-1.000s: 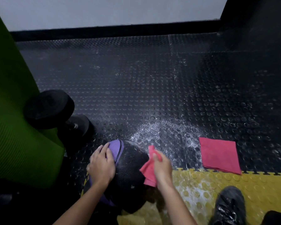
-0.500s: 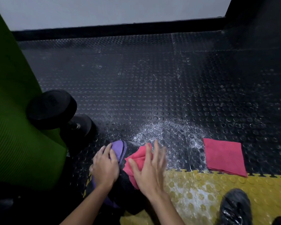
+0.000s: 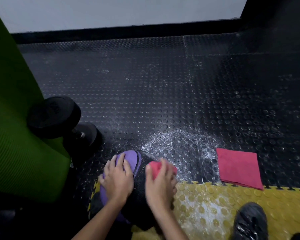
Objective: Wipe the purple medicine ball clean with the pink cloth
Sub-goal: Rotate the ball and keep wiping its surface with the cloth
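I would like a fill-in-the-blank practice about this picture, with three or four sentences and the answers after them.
1. The left hand rests on the ____ panel of the medicine ball.
2. The right hand presses a pink ____ against the ball's black side.
3. A black ____ lies at the edge of the green mat.
4. The shoe stands on the ____ floor tile.
Answers: purple; cloth; dumbbell; yellow.

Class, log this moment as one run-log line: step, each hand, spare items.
step: wiping | left hand: steadies purple medicine ball | right hand: presses pink cloth on ball | spare: folded cloth on floor
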